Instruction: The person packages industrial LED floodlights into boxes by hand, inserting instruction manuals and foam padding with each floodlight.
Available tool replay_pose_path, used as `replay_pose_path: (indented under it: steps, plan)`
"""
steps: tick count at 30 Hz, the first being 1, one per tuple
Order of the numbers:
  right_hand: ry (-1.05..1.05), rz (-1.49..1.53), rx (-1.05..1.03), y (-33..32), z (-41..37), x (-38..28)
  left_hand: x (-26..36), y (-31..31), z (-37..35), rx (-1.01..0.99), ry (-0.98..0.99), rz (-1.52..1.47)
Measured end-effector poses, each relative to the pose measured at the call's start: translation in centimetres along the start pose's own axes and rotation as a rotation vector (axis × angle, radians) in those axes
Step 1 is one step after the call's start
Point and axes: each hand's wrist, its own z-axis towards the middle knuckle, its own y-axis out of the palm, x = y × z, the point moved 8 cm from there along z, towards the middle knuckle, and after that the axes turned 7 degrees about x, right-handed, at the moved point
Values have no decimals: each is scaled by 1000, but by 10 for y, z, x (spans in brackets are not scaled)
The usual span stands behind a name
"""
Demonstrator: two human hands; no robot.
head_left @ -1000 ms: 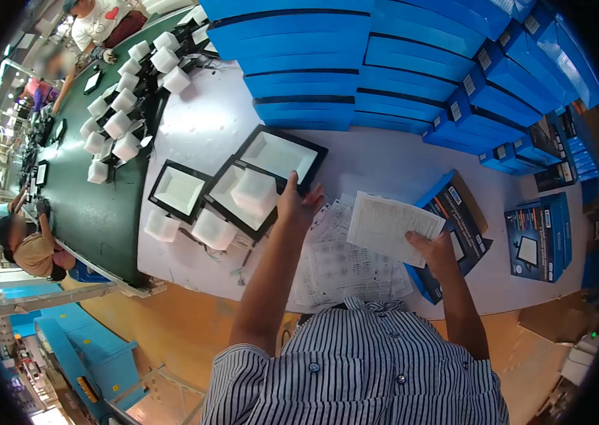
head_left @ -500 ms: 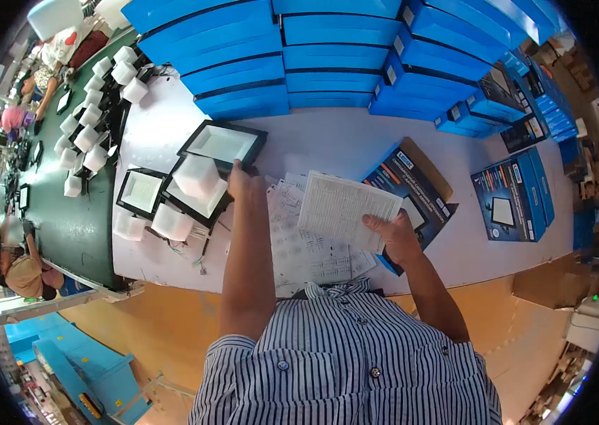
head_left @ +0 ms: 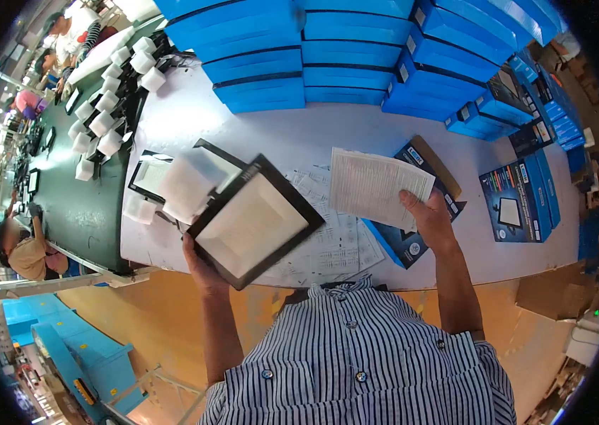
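Observation:
My left hand (head_left: 206,268) grips the lower left edge of an LED floodlight (head_left: 255,225), a square black frame with a pale panel, tilted up off the table. A white foam block (head_left: 185,190) shows behind its left corner. My right hand (head_left: 430,218) pinches a folded printed instruction sheet (head_left: 376,183), thumb on top. Under that sheet lies an open blue-and-black floodlight box (head_left: 407,249), partly covered. More printed sheets (head_left: 335,253) are spread on the table between my hands. Other floodlights (head_left: 149,176) rest at the left, partly hidden by the foam.
Stacked blue boxes (head_left: 349,57) line the table's back edge. A printed floodlight box (head_left: 508,205) stands at the right. Left of the white table (head_left: 172,124) runs a green conveyor (head_left: 80,212), with foam-topped lights (head_left: 104,124) along its near side. Co-workers (head_left: 26,248) sit beyond it.
My left hand has lifted a floodlight off the group at left and brought it towards me, turned panel up. The instruction sheet in my right hand has shifted slightly right.

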Motion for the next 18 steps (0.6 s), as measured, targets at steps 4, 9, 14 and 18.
replay_pose_path:
  steps: [4,9,14,18]
  plan:
    - [-126,-287,22,-4,4,-21,-10,0,11,-207,206,126]
    - [-406,-600,10,1,-4,-92,-60,34,8,-285,-228,162]
    - [-588,-930,72,3,-1,-155,-68,112,-14,-826,-251,26]
    - [-865,-974,51,36,-20,-169,-74,118,-16,-860,-309,-28]
